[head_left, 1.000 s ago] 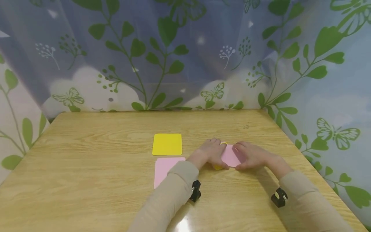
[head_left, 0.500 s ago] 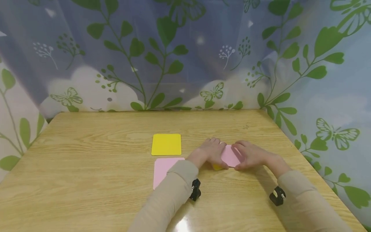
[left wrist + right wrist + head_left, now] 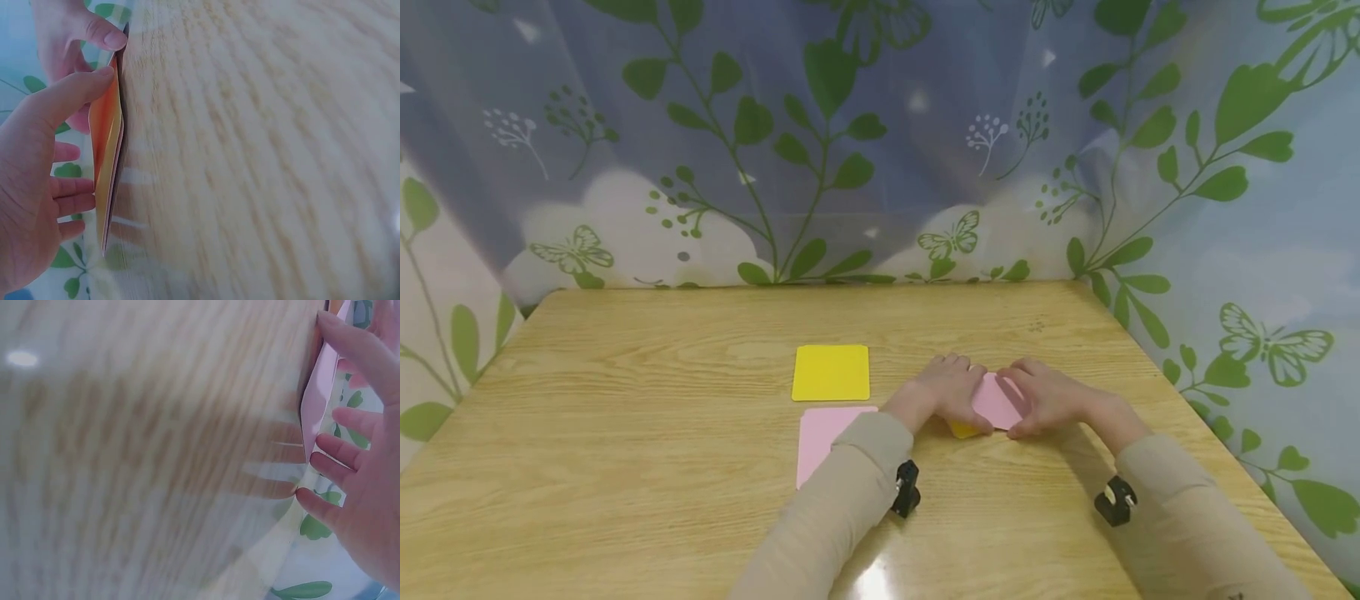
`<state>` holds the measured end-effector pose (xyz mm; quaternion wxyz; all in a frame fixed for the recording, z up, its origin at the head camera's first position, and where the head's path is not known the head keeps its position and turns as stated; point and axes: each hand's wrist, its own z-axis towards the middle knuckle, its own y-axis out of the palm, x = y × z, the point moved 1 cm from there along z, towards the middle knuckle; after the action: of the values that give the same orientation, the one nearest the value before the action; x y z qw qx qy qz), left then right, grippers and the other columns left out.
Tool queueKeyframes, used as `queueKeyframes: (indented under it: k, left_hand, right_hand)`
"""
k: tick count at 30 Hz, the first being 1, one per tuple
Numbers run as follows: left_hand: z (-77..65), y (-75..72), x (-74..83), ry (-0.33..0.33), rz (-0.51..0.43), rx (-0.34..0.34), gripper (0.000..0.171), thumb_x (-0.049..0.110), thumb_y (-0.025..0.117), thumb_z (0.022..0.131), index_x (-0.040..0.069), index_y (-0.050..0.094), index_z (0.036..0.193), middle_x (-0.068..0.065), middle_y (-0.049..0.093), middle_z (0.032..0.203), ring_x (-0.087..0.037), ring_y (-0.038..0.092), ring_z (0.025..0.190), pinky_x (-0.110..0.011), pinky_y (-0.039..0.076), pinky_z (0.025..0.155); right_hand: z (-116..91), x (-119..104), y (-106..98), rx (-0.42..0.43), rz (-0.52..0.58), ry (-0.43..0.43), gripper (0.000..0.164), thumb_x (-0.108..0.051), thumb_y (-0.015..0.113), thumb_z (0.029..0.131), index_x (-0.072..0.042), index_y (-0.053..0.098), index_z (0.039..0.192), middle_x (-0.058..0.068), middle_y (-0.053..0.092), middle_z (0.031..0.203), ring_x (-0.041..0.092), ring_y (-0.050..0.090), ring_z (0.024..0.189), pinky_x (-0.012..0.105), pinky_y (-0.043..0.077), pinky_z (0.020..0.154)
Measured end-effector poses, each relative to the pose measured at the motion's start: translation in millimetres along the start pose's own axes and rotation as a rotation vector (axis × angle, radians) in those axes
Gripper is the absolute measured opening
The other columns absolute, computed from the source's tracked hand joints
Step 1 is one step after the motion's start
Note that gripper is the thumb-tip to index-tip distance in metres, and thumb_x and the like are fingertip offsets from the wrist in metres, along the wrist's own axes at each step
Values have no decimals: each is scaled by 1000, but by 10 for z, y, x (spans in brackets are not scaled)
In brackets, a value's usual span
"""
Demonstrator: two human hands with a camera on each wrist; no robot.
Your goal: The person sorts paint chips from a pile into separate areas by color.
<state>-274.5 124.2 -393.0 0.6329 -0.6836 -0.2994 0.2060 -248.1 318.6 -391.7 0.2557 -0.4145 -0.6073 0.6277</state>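
Toward the right of the table, both hands hold thin square cards with rounded corners between them. In the head view a pink card [image 3: 997, 402] shows between the hands, and a yellow card [image 3: 964, 428] peeks out under my left hand [image 3: 946, 390]. My right hand [image 3: 1054, 400] grips the right side, thumb at the near edge and fingers at the far edge. In the left wrist view, the left thumb presses the edge of an orange-yellow card [image 3: 105, 134], which bows apart from the layers beneath. The right wrist view shows the pink card [image 3: 320, 387] slanting near the right fingers.
A yellow square stack [image 3: 831, 372] lies left of the hands on the wooden table [image 3: 625, 467]. Nearer the front is a pink square stack [image 3: 817, 442], partly covered by the left sleeve. A leaf-patterned curtain [image 3: 880, 167] hangs behind the table and along its sides.
The yellow sliver at the far edge between the hands no longer shows. Otherwise the hands and cards stay nearly in place; the right hand shifts very slightly.
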Motion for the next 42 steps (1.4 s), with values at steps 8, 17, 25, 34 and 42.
queueKeyframes:
  k: [8, 17, 25, 34, 42]
  left_hand:
    - [1, 22, -15, 13, 14, -6, 85, 67, 58, 74, 17, 38, 140, -5, 46, 129, -19, 41, 117, -34, 31, 100]
    - [-9, 20, -12, 28, 37, 6, 83, 66, 61, 73, 17, 41, 137, -4, 48, 123, -18, 42, 112, -33, 33, 98]
    - [-13, 16, -1, 31, 49, -7, 82, 65, 60, 75, 16, 40, 138, -4, 46, 125, -18, 41, 113, -33, 32, 98]
    - [-36, 3, 2, 19, 113, -12, 83, 69, 55, 76, 13, 42, 136, -5, 44, 130, -19, 39, 119, -34, 31, 100]
    - [-70, -37, -39, 27, 241, 69, 87, 77, 50, 72, 12, 45, 129, -8, 44, 130, -22, 38, 121, -37, 28, 102]
  right_hand:
    - [9, -20, -3, -29, 24, 30, 88, -47, 77, 66, -1, 43, 132, 18, 43, 117, 29, 46, 100, 50, 43, 83]
    - [31, -12, 12, -15, 11, 23, 91, -45, 79, 64, 0, 41, 133, 17, 43, 114, 28, 46, 97, 47, 43, 81]
    - [22, -33, -1, 22, -42, -32, 84, -44, 78, 64, 4, 46, 126, 21, 46, 116, 35, 47, 104, 51, 41, 85]
    - [18, -95, -37, 37, -80, -44, 85, -45, 77, 64, 7, 46, 124, 21, 46, 115, 35, 48, 103, 50, 41, 86]
    - [40, -152, -98, 143, -61, -87, 76, -37, 80, 60, 5, 50, 116, 21, 45, 115, 34, 47, 103, 47, 41, 89]
